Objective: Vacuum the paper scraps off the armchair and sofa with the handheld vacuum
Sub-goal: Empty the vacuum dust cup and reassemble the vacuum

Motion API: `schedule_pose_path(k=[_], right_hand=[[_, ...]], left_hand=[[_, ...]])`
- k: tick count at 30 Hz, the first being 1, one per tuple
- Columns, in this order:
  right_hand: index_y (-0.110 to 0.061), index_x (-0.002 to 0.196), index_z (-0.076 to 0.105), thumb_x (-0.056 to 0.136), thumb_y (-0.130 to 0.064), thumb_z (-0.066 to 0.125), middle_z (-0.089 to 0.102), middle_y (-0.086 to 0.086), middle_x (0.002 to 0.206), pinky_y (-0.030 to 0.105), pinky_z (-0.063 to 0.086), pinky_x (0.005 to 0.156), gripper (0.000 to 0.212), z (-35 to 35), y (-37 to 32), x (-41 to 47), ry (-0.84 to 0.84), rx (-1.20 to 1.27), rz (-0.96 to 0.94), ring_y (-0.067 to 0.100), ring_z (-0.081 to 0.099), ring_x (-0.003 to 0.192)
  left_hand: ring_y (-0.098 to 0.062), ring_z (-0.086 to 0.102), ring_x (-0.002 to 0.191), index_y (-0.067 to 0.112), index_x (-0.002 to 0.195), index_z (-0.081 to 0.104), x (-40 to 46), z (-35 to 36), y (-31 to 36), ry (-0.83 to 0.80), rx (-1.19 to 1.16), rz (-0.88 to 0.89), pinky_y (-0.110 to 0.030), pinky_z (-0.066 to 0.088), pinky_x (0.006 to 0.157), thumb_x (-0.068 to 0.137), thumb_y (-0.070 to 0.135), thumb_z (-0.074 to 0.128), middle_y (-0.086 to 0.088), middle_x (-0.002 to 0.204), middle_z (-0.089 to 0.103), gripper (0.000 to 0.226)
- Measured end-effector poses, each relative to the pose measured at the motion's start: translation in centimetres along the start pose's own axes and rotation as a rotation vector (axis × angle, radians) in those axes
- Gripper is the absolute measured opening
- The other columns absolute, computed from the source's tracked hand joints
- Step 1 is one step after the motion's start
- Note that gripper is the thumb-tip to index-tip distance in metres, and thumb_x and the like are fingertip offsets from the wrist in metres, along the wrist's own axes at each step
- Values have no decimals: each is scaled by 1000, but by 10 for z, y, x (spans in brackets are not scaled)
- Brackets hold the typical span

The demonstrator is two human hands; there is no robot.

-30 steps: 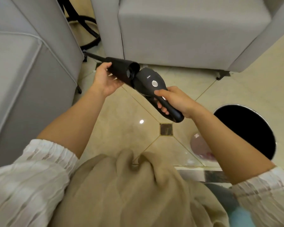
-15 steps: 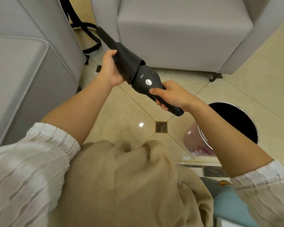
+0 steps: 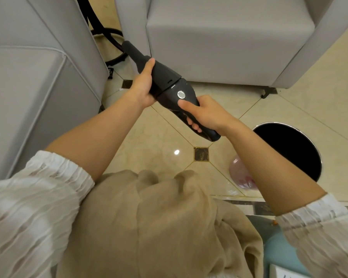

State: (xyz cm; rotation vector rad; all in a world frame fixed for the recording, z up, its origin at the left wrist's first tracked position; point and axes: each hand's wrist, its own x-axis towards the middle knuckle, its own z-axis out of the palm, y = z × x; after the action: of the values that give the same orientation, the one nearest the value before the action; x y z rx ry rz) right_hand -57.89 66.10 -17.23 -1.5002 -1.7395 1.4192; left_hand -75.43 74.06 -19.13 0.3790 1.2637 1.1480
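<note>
The person is holding the handheld vacuum [image 3: 169, 89] in mid-air above the floor [image 3: 159, 141], between the sofa [image 3: 38, 87] and the armchair [image 3: 219, 43]. The left hand [image 3: 143, 85] is wrapping its fingers around the front nozzle section, likely steadying it, while the right hand [image 3: 205, 113] is gripping the handle, thumb resting just below the round button [image 3: 181, 94], probably readying to switch it on. No paper scraps are showing on either seat.
</note>
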Motion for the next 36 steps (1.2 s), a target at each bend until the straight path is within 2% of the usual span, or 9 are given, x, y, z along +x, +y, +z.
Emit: schedule_pose_path(k=[2,6,12,16,18,23,26,30,36], right_hand=[[5,98,61,99,-38,51,60,10,67,19,45,46,45,1,2,1,-14,11,15,14,51,47],[13,104,59,98,-41,51,58,14,70,21,45,47,56,7,8,7,-41,52,78,17,48,49],[12,106,59,97,-41,51,56,10,66,21,43,45,54,8,5,19,-58,111,107,14,46,45],[0,94,60,97,-41,51,54,4,60,21,41,43,41,0,-25,27,-52,158,154,12,45,42],[-4,89,58,97,-41,52,54,3,59,21,40,41,38,-11,-59,28,-64,183,205,11,45,41],[-8,88,57,97,-42,53,53,1,57,20,39,40,35,-39,-154,14,-107,234,318,10,44,41],[-8,93,58,97,-40,52,51,2,60,20,38,40,33,-61,-218,-3,-109,237,334,10,42,40],[-7,90,57,97,-39,51,51,4,60,21,38,40,33,-83,-300,-37,-116,193,347,10,42,38],[-7,97,56,98,-39,51,52,4,61,20,39,39,32,-104,-398,-105,-198,213,363,10,43,39]], left_hand=[[-30,69,94,12,126,51,3,-4,-4,13,8,-3,-45,59,68,88,44,67,-11,109,69,52],[-29,69,95,15,130,47,11,-9,-11,34,37,-1,-44,60,65,88,44,66,-10,111,68,55],[-28,69,97,12,127,52,32,-11,-6,18,21,16,-45,59,79,88,46,66,-9,111,69,54],[-30,69,96,13,127,51,32,-1,19,36,22,-11,-48,59,79,87,46,67,-11,111,69,55],[-30,69,95,13,126,51,17,9,48,66,29,-32,-47,59,76,87,45,68,-11,110,69,53],[-31,67,98,14,105,52,-32,34,128,128,52,-86,-46,58,79,91,39,65,-12,107,67,31],[-31,67,100,13,115,57,-67,49,182,102,43,-148,-43,58,74,89,41,67,-12,109,69,39],[-31,68,99,12,117,63,-126,65,242,57,43,-243,-43,58,76,85,41,71,-14,112,70,44],[-34,69,99,12,125,55,-225,70,308,147,36,-199,-49,59,73,71,40,82,-15,114,69,66]])
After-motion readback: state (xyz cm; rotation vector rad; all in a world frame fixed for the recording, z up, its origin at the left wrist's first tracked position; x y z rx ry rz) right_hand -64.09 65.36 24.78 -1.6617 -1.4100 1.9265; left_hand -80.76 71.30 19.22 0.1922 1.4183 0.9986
